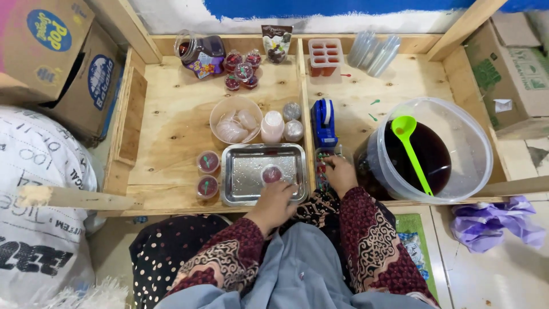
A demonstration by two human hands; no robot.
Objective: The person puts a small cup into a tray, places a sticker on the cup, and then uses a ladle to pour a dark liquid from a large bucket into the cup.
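Observation:
My left hand [275,203] rests at the near edge of a metal tray [240,177], its fingers touching a small round cup of dark red jelly [271,173] that stands in the tray. My right hand [341,173] reaches into a small clear box of coloured bits [321,162] beside the tray, fingers curled into it. Two filled, lidded jelly cups [207,162] [207,186] stand left of the tray. A blue tape dispenser [324,122] sits just beyond the right hand.
A clear tub of dark liquid [452,126] with a green ladle [413,151] stands at right. A bowl of lids [234,119], stacked cups [272,126], more jelly cups [242,70], a jar [200,52] and a red mould [325,56] lie farther back. Cardboard boxes [54,57] flank the wooden bench.

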